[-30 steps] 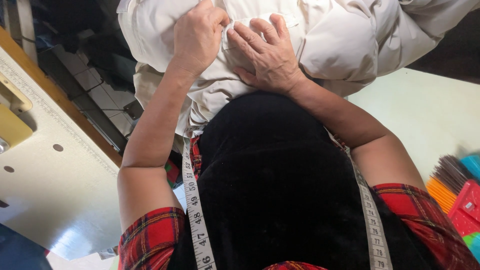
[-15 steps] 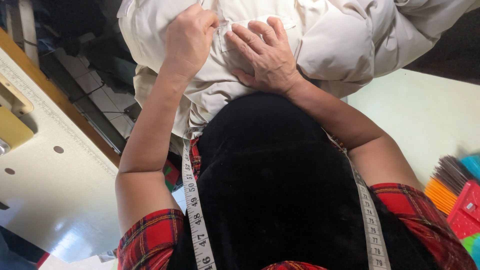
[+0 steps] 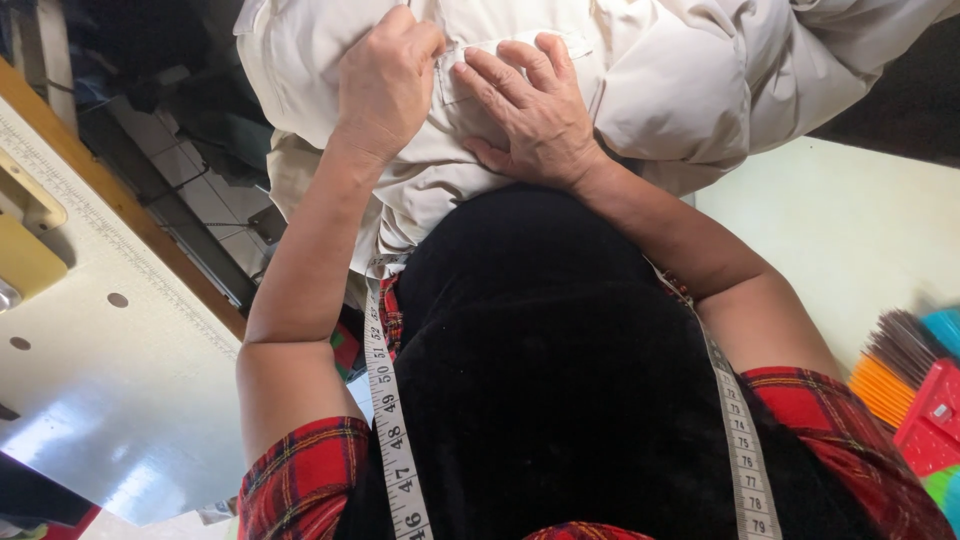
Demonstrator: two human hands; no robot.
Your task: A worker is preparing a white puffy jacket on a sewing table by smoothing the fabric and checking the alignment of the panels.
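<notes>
Head view: two hands work on a cream garment (image 3: 660,90) in the lap.

Left hand (image 3: 385,85) is closed in a fist, its grip pinching the cloth at the edge of a small pocket (image 3: 455,75). Right hand (image 3: 535,115) lies flat with narrow, spread fingers, pressing the garment just beside the left hand. A tape measure (image 3: 390,430) hangs around the neck over a black top. A pale counter (image 3: 110,400) is at the left, another counter (image 3: 850,230) at the right, with colourful boxes (image 3: 920,390) near its edge.
</notes>
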